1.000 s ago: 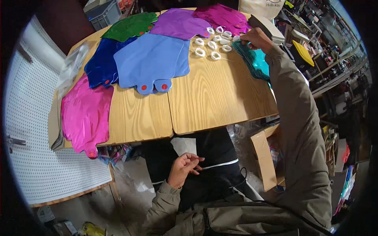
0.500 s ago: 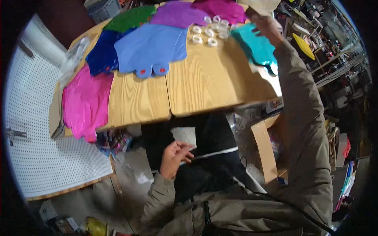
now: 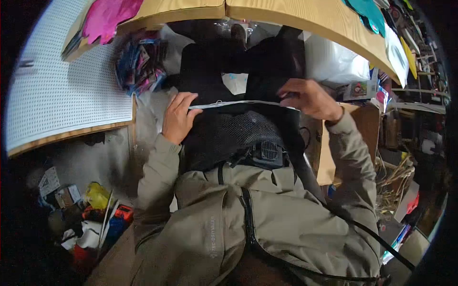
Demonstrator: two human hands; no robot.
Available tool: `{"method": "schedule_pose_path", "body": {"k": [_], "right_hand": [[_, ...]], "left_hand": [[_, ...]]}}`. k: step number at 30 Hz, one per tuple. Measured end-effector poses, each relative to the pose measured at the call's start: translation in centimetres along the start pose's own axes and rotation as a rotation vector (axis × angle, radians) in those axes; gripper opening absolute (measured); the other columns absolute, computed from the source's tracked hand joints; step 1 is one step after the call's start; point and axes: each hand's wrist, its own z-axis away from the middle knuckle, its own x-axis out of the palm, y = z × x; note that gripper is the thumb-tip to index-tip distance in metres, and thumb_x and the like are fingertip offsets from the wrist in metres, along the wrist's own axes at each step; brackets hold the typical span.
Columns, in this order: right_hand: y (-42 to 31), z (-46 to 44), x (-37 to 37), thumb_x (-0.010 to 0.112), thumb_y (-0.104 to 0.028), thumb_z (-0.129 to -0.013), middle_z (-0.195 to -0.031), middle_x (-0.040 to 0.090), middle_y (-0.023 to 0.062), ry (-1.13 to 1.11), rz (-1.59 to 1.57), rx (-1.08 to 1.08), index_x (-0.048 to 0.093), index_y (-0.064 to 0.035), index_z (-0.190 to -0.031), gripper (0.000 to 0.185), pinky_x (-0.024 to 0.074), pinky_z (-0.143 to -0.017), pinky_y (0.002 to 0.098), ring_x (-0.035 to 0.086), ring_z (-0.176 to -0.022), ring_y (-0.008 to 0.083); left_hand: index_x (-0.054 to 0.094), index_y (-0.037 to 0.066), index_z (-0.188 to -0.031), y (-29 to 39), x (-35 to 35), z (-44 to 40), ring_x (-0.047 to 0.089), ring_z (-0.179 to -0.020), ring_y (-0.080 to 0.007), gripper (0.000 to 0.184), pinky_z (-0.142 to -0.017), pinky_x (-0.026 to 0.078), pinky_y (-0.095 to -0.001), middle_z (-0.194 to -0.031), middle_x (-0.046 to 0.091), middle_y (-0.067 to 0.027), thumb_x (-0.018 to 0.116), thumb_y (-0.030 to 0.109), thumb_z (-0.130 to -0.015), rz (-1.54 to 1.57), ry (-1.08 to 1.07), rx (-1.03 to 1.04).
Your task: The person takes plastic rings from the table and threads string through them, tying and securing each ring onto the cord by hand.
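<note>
A thin white strip [image 3: 238, 103] runs across the dark cloth and mesh [image 3: 248, 127] over my lap, with a small ring-like bit near its left part. My left hand [image 3: 179, 117] has thumb and fingers closed around the strip's left end. At the other end, my right hand [image 3: 312, 100] bends its fingers over the strip; those fingertips are slightly blurred and partly hide it. A small black vented device [image 3: 269, 153] sits at my waist, just below the mesh. Beyond the strip, a pale patch [image 3: 235, 83] shows between my legs.
The wooden table [image 3: 296, 12] edge curves across the top, with a pink glossy piece [image 3: 109, 19] at left and a teal one [image 3: 368, 13] at right. White pegboard [image 3: 71, 81] stands at left. A cardboard box [image 3: 358, 133] is beside my right arm, and a black cable [image 3: 381, 243] crosses my jacket.
My view has tipped down from the tabletop to my lap. My right hand has come back from beside the teal piece to the strip's right end; my left hand has moved to its left end.
</note>
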Motion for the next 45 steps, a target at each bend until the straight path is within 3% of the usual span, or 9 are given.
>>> {"method": "schedule_pose_path", "body": {"k": [1,5,11,15,20,26,32,35,45], "right_hand": [[1.3,0.0,1.1,0.072,-0.027,-0.09,-0.099,0.068,0.018,0.009,0.137,-0.137,0.071,-0.0014,-0.107,0.031,0.0542,-0.074,0.0435,0.068,-0.087,0.0333],[1.8,0.6,4.7,0.073,-0.031,-0.087,-0.099,0.067,0.0182,0.136,0.317,-0.105,0.071,-0.004,-0.106,0.033,0.0537,-0.078,0.0491,0.066,-0.092,0.0405],[1.5,0.3,6.0,0.079,-0.02,-0.081,-0.1,0.066,0.0155,0.198,0.323,-0.118,0.071,-0.0022,-0.107,0.033,0.0539,-0.077,0.0457,0.065,-0.091,0.0398],[-0.2,0.2,7.0,0.078,-0.02,-0.082,-0.101,0.066,0.0145,0.275,0.315,-0.167,0.071,-0.0032,-0.108,0.032,0.0542,-0.076,0.0448,0.066,-0.09,0.0386],[-1.7,-1.8,8.2,0.077,-0.019,-0.083,-0.1,0.065,0.0132,0.296,0.349,-0.184,0.072,-0.0048,-0.106,0.027,0.0546,-0.074,0.0433,0.067,-0.09,0.036],[0.9,-4.4,9.0,0.074,-0.017,-0.086,-0.093,0.068,0.012,0.226,0.427,-0.182,0.073,-0.003,-0.102,0.021,0.0551,-0.073,0.0415,0.068,-0.087,0.0356],[2.4,-5.1,8.2,0.068,-0.02,-0.09,-0.091,0.073,0.0197,0.264,0.053,-0.01,0.074,-0.0016,-0.1,0.022,0.055,-0.072,0.0437,0.071,-0.08,0.0365],[2.5,-4.9,7.7,0.067,-0.02,-0.092,-0.09,0.073,0.0203,0.265,-0.013,0.04,0.073,-0.0001,-0.101,0.023,0.0546,-0.071,0.0417,0.072,-0.079,0.0345],[4.9,-5.4,8.1,0.063,-0.02,-0.097,-0.087,0.072,0.015,0.284,-0.227,-0.017,0.07,0.0045,-0.104,0.026,0.053,-0.069,0.0368,0.068,-0.077,0.0204]], "left_hand": [[0.064,0.003,-0.116,0.0,-0.1,0.0,0.06,-0.109,-0.0358,0.028,-0.09,0.049,-0.0445,-0.117,0.064,-0.0154,0.07,0.012,-0.091,-0.013,-0.044,-0.026],[0.062,0.002,-0.106,-0.8,0.5,0.8,0.062,-0.099,-0.0372,0.016,-0.083,0.049,-0.0451,-0.104,0.065,-0.0161,0.065,0.01,-0.093,-0.012,-0.073,-0.08],[0.059,0.002,-0.104,-3.0,-0.1,2.0,0.066,-0.091,-0.0386,0.009,-0.077,0.049,-0.0483,-0.098,0.066,-0.0195,0.06,0.008,-0.097,0.009,0.047,-0.31],[0.06,0.002,-0.109,-2.7,0.9,2.1,0.065,-0.097,-0.0404,0.014,-0.083,0.05,-0.0479,-0.103,0.067,-0.0199,0.061,0.009,-0.097,-0.028,0.265,-0.187],[0.062,0.001,-0.116,-0.4,0.3,0.2,0.063,-0.106,-0.0401,0.022,-0.09,0.05,-0.0462,-0.111,0.067,-0.0195,0.064,0.01,-0.095,-0.074,0.275,-0.048],[0.063,0.003,-0.126,1.7,0.2,-3.0,0.062,-0.114,-0.0376,0.039,-0.098,0.049,-0.0428,-0.121,0.067,-0.0187,0.073,0.013,-0.09,0.051,0.084,-0.015],[0.065,0.003,-0.129,2.7,3.2,-5.4,0.064,-0.116,-0.0347,0.047,-0.098,0.051,-0.0408,-0.127,0.067,-0.0189,0.077,0.017,-0.086,0.192,-0.026,0.041],[0.068,0.001,-0.123,2.9,4.3,-6.7,0.068,-0.11,-0.034,0.044,-0.094,0.053,-0.0403,-0.121,0.07,-0.0192,0.078,0.02,-0.085,0.24,-0.255,0.078],[0.073,-0.002,-0.11,4.6,6.4,-9.8,0.074,-0.086,-0.0236,0.032,-0.08,0.056,-0.0355,-0.097,0.076,-0.0146,0.075,0.021,-0.087,0.425,-0.316,-0.032]]}}
